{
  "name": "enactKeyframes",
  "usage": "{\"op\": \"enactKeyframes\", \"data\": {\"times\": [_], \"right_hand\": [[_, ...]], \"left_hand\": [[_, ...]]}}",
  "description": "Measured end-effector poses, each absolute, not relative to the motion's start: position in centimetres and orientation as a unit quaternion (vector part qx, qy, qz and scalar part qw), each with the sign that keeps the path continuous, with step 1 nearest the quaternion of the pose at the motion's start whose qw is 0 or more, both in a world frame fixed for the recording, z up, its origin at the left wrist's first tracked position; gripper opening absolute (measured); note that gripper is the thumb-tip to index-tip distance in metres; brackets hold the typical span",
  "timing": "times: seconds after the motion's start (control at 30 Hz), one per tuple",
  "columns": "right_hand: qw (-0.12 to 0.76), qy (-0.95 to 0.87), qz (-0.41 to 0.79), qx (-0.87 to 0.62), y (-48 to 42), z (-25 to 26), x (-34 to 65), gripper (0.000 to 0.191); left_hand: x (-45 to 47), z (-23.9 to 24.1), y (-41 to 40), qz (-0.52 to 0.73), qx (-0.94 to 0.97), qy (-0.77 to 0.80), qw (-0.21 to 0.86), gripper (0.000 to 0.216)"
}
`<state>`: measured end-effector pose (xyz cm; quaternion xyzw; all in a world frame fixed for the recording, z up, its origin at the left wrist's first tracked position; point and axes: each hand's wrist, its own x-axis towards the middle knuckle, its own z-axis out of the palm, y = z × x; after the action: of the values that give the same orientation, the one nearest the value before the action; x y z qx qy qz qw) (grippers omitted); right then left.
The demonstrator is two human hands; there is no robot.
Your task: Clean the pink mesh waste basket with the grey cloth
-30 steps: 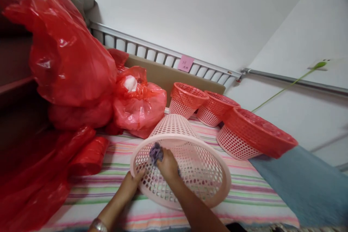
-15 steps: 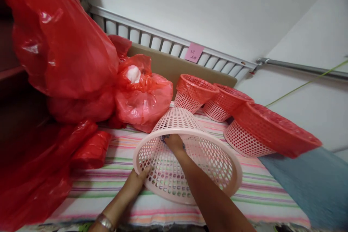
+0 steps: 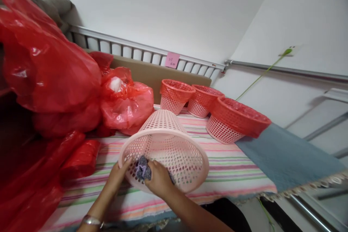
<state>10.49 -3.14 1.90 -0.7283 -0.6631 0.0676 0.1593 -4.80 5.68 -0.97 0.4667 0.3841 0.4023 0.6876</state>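
A pink perforated plastic basket [image 3: 163, 134] lies on its side on the striped cloth [image 3: 239, 174], its wide mouth facing me. My left hand [image 3: 121, 170] grips the left part of its rim, with the thumb on the inside. Just inside the mouth, my right hand [image 3: 159, 177] is closed around a dark grey-blue cloth [image 3: 143, 168] with a purple edge. The cloth is bunched up, close to the left inner wall. Part of it shows below the right hand as well.
Three upright pink baskets, the nearest one [image 3: 225, 130] among them, stand at the right with red bags over their rims. Large red plastic bags [image 3: 59, 69] and a red bag roll [image 3: 80, 159] are at the left. A metal rail with a pink note [image 3: 172, 59] runs behind.
My right hand has come back from deep inside the basket to near its mouth, bringing the cloth. My left hand stays on the rim. The view has turned rightward.
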Motion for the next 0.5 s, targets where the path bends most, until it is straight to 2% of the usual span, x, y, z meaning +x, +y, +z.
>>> {"op": "enactKeyframes", "data": {"times": [0.07,0.2,0.33,0.5], "right_hand": [[0.144,-0.673,0.057,-0.723,-3.2,2.0,10.4,0.036],[0.131,-0.641,0.044,-0.755,-1.9,2.1,10.5,0.034],[0.155,-0.571,0.022,-0.806,2.3,2.6,12.2,0.038],[0.170,-0.573,0.008,-0.801,8.9,3.4,15.7,0.048]], "left_hand": [[-5.5,-0.6,6.1,0.416,0.464,0.395,0.675,0.063],[-5.5,-0.7,6.2,0.425,0.459,0.389,0.676,0.070],[-4.9,-0.9,5.7,0.427,0.437,0.382,0.694,0.071],[-4.7,-1.1,4.6,0.406,0.433,0.359,0.720,0.072]]}}
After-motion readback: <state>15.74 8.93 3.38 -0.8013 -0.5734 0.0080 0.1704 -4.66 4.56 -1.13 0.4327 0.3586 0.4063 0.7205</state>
